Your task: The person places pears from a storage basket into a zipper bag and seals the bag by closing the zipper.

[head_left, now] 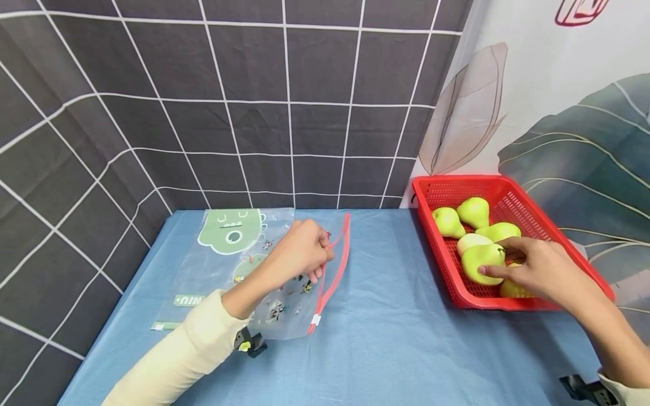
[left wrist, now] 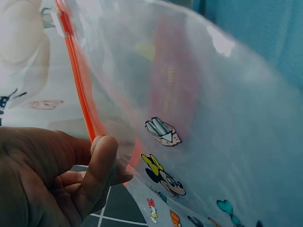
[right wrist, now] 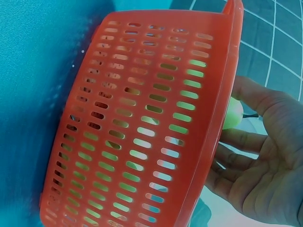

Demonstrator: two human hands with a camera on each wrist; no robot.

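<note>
A clear zip bag (head_left: 299,301) printed with cartoon figures lies flat, its red zip edge (head_left: 341,265) facing right. My left hand (head_left: 304,248) pinches the bag by its opening; in the left wrist view, thumb and finger meet at the red strip (left wrist: 84,90) and the mouth stands parted. Inside the red basket (head_left: 442,265), my right hand (head_left: 543,265) grips a green pear (head_left: 479,264) between thumb and fingers. Only a bit of that pear (right wrist: 233,113) shows past the rim in the right wrist view. Several other pears (head_left: 473,211) lie around it.
A blue cloth (head_left: 386,338) covers the table. Dark grid-patterned fabric (head_left: 320,129) hangs behind and at the left, a leaf-print curtain (head_left: 558,169) at the right. The basket's perforated wall rises between the right hand and the tabletop. A white slider (head_left: 316,320) sits at the zip's near end.
</note>
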